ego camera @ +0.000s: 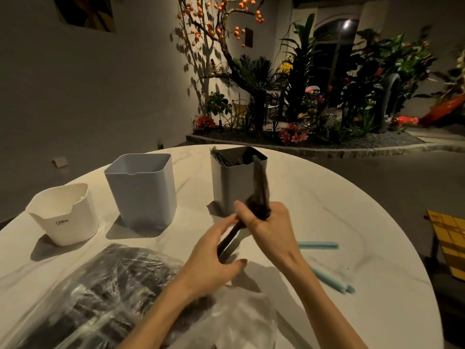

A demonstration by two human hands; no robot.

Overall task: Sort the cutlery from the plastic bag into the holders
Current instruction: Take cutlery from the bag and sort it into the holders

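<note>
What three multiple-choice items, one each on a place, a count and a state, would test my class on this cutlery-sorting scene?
1. Where does the plastic bag lie?
A. on the table's near left part
B. inside the white holder
C. on the floor

2. How many holders stand on the table?
A. one
B. three
C. five

3. What is the state of the far right grey holder?
A. lying on its side
B. upside down
C. upright with dark cutlery in it

Answers:
1 A, the bag lies in front of the white holder and the middle grey holder.
2 B, one white and two grey.
3 C, dark pieces show inside its open top.

Both the left hand and the right hand grip dark cutlery.
</note>
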